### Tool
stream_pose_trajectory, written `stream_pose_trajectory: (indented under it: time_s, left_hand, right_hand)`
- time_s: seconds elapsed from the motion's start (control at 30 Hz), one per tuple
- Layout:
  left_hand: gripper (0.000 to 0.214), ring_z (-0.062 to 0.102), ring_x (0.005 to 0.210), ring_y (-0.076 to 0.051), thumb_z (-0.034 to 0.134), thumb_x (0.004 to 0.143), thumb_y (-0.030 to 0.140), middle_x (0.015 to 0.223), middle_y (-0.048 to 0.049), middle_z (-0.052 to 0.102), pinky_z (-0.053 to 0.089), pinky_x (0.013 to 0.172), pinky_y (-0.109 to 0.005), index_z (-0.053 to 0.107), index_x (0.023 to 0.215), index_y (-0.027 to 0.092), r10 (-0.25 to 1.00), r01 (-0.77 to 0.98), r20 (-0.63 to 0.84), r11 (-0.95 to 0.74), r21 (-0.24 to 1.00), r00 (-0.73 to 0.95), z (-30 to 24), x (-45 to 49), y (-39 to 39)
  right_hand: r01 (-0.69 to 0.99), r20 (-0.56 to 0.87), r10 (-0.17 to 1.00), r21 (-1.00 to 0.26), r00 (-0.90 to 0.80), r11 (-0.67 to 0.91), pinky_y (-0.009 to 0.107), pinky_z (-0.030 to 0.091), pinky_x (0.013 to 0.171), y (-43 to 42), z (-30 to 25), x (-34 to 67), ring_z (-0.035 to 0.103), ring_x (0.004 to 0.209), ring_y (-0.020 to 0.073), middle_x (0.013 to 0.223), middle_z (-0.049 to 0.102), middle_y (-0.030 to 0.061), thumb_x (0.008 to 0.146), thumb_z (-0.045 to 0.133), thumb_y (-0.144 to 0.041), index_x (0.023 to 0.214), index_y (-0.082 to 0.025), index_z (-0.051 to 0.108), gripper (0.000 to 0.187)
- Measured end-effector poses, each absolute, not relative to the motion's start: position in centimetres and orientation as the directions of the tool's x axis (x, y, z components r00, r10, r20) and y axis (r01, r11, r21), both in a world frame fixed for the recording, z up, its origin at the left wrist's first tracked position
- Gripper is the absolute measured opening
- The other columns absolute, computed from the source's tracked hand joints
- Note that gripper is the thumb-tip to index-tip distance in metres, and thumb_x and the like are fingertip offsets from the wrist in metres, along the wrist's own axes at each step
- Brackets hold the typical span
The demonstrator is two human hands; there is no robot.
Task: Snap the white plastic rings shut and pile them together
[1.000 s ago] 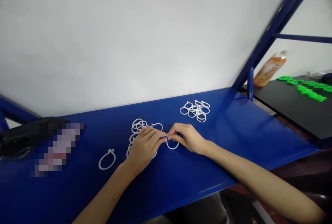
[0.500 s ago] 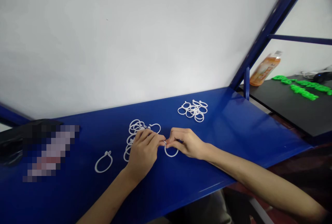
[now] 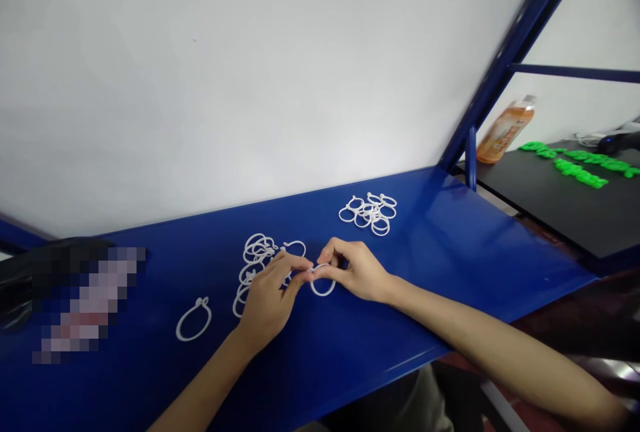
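A thin white ring (image 3: 323, 295), round like a curtain ring, is between my two hands over the blue table. My left hand (image 3: 274, 295) pinches it at its upper left with thumb and forefinger. My right hand (image 3: 357, 271) has its fingers bent and its thumb against the ring's upper right side; the fingertips partly hide the joint. Beside and partly behind my left hand lies a pile of similar white rings (image 3: 256, 245). A single larger-looking white ring (image 3: 194, 320) with a small knob and loop lies to the left.
Farther back right, another group of white rings (image 3: 370, 212) lies on the blue table (image 3: 425, 219). A black bag (image 3: 65, 252) and a pixelated patch are at left. On a dark side table stand an orange drink bottle (image 3: 505, 132) and bright green pieces (image 3: 580, 172). A white wall rises behind.
The view has shifted slightly. My left thumb now shows at the ring's edge, and my right fingers have shifted along the ring, with the thumb lying across its upper side.
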State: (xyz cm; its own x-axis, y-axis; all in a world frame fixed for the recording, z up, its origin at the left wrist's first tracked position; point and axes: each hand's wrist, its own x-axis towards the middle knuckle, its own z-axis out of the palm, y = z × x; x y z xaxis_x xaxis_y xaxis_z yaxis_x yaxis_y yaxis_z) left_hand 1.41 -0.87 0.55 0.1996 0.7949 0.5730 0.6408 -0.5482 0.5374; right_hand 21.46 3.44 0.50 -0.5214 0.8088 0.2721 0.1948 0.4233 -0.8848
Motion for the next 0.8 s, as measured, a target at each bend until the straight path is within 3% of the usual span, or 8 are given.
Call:
stream_pose_trajectory:
  time_s: [0.13,0.43,0.53,0.6,0.63,0.7,0.8]
  left_hand:
    - [0.020,0.064,0.072,-0.014,0.057,0.096,0.038,0.077,0.0003,0.069,0.051,0.069,-0.027,0.065,0.086,0.023,0.774,0.671,0.610,-0.543,0.506,0.167,0.5,1.1,-0.7]
    - [0.019,0.060,0.074,-0.015,0.055,0.096,0.019,0.071,0.0024,0.069,0.050,0.076,-0.031,0.062,0.079,0.023,0.689,0.641,0.672,-0.651,0.406,0.274,0.6,1.0,-0.7]
    - [0.011,0.063,0.087,-0.019,0.058,0.096,0.029,0.086,-0.0012,0.073,0.051,0.083,-0.035,0.066,0.091,0.023,0.726,0.722,0.615,-0.600,0.345,0.309,0.0,0.8,-0.3]
    - [0.022,0.062,0.102,-0.025,0.060,0.094,0.036,0.106,-0.0057,0.073,0.049,0.092,-0.042,0.066,0.110,0.023,0.779,0.827,0.547,-0.502,0.253,0.306,-0.6,0.6,0.1]
    - [0.030,0.061,0.109,-0.028,0.060,0.093,0.038,0.115,-0.0078,0.071,0.047,0.095,-0.046,0.065,0.118,0.022,0.806,0.872,0.513,-0.447,0.201,0.295,-1.0,0.5,0.2]
    - [0.034,0.058,0.116,-0.033,0.057,0.094,0.039,0.124,-0.0104,0.068,0.045,0.097,-0.051,0.064,0.122,0.021,0.844,0.923,0.458,-0.367,0.118,0.278,-1.6,0.2,0.5]
    - [0.028,0.060,0.113,-0.032,0.054,0.095,0.035,0.120,-0.0103,0.070,0.046,0.095,-0.050,0.067,0.114,0.021,0.861,0.936,0.424,-0.343,0.077,0.280,-2.0,-0.2,0.6]
  right_hand:
    - [0.168,0.230,0.781,-0.905,-0.580,0.391,0.021,0.046,0.058,3.3,0.9,21.5,0.060,0.061,0.0109,0.069,0.065,-0.0032,0.093,0.065,-0.036,0.098,-0.019,0.062,0.018]
    - [0.176,0.313,0.694,-0.825,-0.649,0.537,0.021,0.049,0.060,2.7,1.4,21.9,0.063,0.061,0.0105,0.072,0.067,-0.0018,0.098,0.058,-0.027,0.093,-0.018,0.064,0.011]
    - [0.223,0.371,0.632,-0.717,-0.680,0.661,0.024,0.052,0.070,3.9,1.7,22.6,0.067,0.074,0.0129,0.084,0.070,0.0018,0.100,0.055,-0.026,0.098,-0.018,0.064,0.013]
    - [0.341,0.406,0.610,-0.561,-0.681,0.754,0.028,0.053,0.078,5.5,2.2,24.1,0.067,0.087,0.0167,0.097,0.069,0.0063,0.101,0.052,-0.026,0.100,-0.018,0.066,0.016]
    - [0.459,0.433,0.660,-0.485,-0.614,0.744,0.030,0.052,0.080,6.5,2.5,25.2,0.066,0.089,0.0183,0.100,0.067,0.0082,0.101,0.052,-0.026,0.100,-0.018,0.066,0.016]
    - [0.729,0.471,0.806,-0.399,-0.358,0.557,0.031,0.051,0.080,8.6,2.9,27.9,0.065,0.086,0.0196,0.102,0.066,0.0105,0.100,0.051,-0.022,0.100,-0.017,0.068,0.017]
    - [0.919,0.408,0.906,-0.306,-0.111,0.250,0.033,0.050,0.077,11.0,3.1,31.8,0.065,0.085,0.0223,0.098,0.066,0.0110,0.095,0.057,-0.022,0.097,-0.016,0.070,0.015]
